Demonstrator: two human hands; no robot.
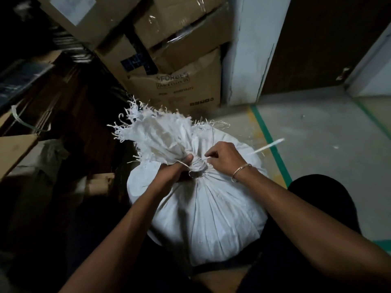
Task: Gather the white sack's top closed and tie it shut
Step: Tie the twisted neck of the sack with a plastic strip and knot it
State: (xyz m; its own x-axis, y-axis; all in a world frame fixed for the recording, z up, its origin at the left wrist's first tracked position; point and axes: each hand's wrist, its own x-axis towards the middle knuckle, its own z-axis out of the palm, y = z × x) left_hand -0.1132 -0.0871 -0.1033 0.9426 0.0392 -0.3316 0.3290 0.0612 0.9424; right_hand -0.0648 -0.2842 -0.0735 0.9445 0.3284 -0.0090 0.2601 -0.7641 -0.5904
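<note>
Stacked cardboard boxes (175,60) wall off the space behind the white sack (203,208), and dark boards and cartons (80,106) crowd its left flank. To the right, concrete floor (317,134) lies open past a green tape line (269,142), up to a white pillar (245,60) and a brown door (328,39). The sack's frayed top (156,132) fans up just beyond the left hand (175,169); a tie strip (268,146) juts out past the right hand (226,158).

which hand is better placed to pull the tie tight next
Right, probably. The right hand pinches the tie string at the neck of the white sack, its tail free on that side. The left hand grips the gathered top, holding it closed.
</note>
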